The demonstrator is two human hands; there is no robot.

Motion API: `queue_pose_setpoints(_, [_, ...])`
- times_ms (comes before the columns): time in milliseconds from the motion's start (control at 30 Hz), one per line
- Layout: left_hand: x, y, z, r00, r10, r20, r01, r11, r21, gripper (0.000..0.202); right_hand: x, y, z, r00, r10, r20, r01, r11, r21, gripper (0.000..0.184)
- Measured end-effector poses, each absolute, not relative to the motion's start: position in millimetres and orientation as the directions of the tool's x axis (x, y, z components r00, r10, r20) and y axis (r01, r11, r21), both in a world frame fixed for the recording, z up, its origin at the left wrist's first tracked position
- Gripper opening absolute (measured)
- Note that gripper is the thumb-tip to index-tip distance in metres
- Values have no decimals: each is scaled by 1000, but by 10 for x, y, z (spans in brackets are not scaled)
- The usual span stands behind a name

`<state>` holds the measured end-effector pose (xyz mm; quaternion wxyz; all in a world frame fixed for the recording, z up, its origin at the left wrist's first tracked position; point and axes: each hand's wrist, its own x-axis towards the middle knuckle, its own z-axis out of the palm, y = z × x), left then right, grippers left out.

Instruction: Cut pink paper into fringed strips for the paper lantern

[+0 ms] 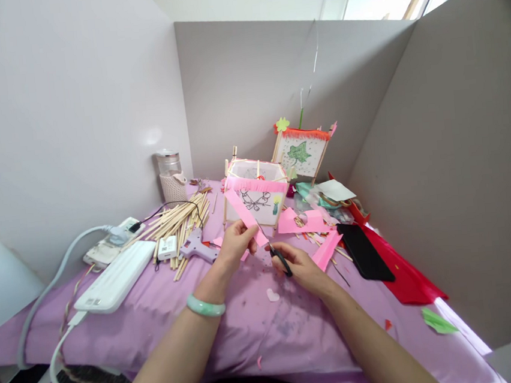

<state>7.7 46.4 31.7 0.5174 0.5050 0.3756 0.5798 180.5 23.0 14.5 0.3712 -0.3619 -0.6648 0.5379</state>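
My left hand pinches the lower end of a long pink paper strip that slants up and to the left. A green bangle circles that wrist. My right hand grips small black-handled scissors, whose blades meet the strip's lower edge. Just behind the hands stands a stick-framed paper lantern with a pink fringe and a black drawing on its front panel. Small pink scraps lie on the purple cloth below the hands.
A bundle of wooden sticks, a glue gun, a white power strip and a jar lie left. A second lantern stands behind. Pink paper, a black phone and red sheets lie right. Grey partitions enclose the table.
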Motion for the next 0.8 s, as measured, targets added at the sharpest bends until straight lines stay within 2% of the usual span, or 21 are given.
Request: queue_pose_setpoints(800, [62, 471, 311, 36, 987, 157, -284, -140, 948, 29, 1778, 264, 10, -394, 908, 141, 120, 204, -972, 35])
